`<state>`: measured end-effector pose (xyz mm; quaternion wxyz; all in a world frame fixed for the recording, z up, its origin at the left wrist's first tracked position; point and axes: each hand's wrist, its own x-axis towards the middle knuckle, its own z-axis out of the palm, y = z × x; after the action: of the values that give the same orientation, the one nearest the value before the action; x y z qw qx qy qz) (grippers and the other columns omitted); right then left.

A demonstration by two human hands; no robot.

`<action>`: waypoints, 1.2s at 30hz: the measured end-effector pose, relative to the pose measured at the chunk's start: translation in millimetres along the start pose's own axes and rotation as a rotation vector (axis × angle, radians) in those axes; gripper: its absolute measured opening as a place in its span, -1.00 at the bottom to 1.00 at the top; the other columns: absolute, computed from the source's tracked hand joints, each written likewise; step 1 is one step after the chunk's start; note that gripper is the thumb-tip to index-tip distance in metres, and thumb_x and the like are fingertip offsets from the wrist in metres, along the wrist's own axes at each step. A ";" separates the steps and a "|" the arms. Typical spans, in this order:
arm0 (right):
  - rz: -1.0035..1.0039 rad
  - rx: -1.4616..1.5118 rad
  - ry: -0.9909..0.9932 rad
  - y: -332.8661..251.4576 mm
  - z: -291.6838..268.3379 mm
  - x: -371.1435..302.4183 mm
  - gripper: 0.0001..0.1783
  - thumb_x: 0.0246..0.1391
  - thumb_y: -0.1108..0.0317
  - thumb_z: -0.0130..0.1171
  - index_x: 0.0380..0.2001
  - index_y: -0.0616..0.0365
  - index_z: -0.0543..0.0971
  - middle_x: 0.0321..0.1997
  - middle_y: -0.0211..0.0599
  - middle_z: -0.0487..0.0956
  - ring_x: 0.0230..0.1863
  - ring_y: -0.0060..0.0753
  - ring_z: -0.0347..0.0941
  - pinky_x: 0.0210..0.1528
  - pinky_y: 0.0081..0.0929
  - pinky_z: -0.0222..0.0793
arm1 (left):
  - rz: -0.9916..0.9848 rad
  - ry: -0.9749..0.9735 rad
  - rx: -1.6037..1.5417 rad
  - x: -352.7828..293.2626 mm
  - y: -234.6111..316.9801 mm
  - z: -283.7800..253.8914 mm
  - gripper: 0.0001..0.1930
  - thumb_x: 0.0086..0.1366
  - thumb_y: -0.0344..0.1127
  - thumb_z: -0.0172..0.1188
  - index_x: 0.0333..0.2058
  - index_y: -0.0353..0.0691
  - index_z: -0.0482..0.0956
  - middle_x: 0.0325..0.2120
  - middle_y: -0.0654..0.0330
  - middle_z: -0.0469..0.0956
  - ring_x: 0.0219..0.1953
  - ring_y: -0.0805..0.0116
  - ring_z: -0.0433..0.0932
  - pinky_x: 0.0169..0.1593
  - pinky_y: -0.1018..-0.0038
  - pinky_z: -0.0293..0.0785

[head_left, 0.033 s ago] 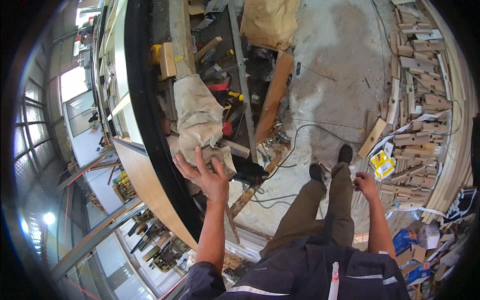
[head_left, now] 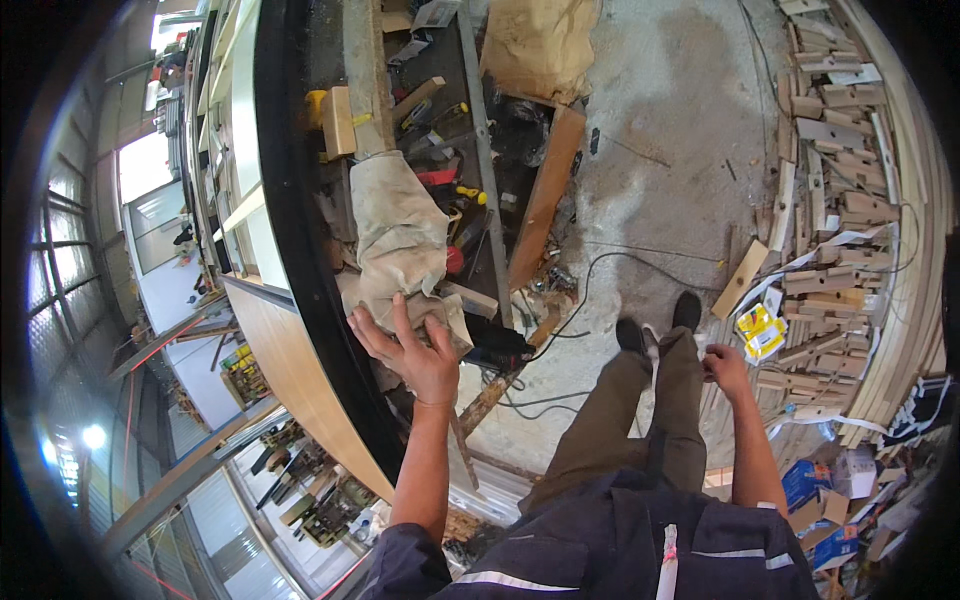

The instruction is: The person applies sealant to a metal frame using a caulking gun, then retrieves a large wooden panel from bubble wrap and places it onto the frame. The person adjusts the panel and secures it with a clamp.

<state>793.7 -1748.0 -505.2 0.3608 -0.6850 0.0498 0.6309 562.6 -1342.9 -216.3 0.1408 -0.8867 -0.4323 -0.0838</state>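
Observation:
My left hand [head_left: 415, 360] lies with spread fingers on a wrinkled beige cloth [head_left: 400, 215], open and resting on its near end. The cloth is draped over the edge of a cluttered workbench; what is under it is hidden. Down beside my right leg hangs my right hand [head_left: 726, 370], its fingers curled inward; whether anything is inside them cannot be seen. Just right of the cloth's near end sits a black corded power tool [head_left: 497, 345], only partly visible.
Beyond the cloth are a wooden block [head_left: 338, 122], a yellow-handled screwdriver [head_left: 471, 193] and a brown board [head_left: 547, 197]. A black cable [head_left: 640, 256] crosses the concrete floor. Stacked wood pieces [head_left: 845, 205] line the right side, near a yellow-and-white packet [head_left: 762, 332]. Cardboard boxes [head_left: 832, 510] stand lower right.
My right hand has swung slightly left, closer to my leg. My left hand stays in place on the cloth.

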 end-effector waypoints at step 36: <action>0.108 0.178 -0.275 -262.6 -25.4 146.8 -0.75 0.20 0.45 0.06 -0.16 0.42 0.57 -0.54 -0.29 0.53 -0.55 -0.46 0.50 -0.50 -0.49 0.44 | -0.063 -0.242 0.102 296.5 41.1 87.6 -0.31 0.25 -0.38 0.21 0.33 -0.37 0.20 0.32 -0.12 0.22 0.42 -0.26 0.02 0.41 -0.01 -0.01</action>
<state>981.4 -1512.5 -525.5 0.3891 -0.5540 0.0926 0.7302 779.0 -1118.4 -226.3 0.1296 -0.8681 -0.4773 0.0416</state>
